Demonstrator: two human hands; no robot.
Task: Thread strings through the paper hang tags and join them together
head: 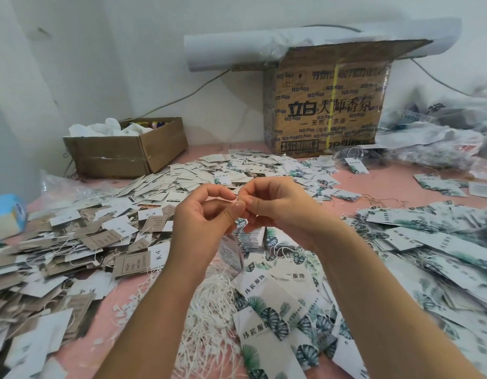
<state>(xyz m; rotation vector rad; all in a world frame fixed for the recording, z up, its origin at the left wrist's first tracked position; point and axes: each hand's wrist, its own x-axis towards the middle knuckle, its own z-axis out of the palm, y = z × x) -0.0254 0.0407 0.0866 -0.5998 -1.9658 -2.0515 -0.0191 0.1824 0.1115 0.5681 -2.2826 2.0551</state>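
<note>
My left hand (207, 214) and my right hand (275, 206) meet fingertip to fingertip above the table's middle, pinching something small and pale between them, apparently a string end (238, 197). Beneath them hang several leaf-printed tags (248, 236), partly hidden by my fingers. A heap of white strings (212, 310) lies on the pink tabletop (100, 340) between my forearms. Leaf-printed hang tags (269, 310) lie near me on the right. Brown and white tags (105, 242) are piled on the left.
A large cardboard box (327, 105) stands at the back, with a paper roll (237, 50) on top. A smaller open box (127, 149) sits back left. Plastic bags (441, 138) lie back right. More leaf tags (428, 242) cover the right side. A blue pack (7, 214) sits far left.
</note>
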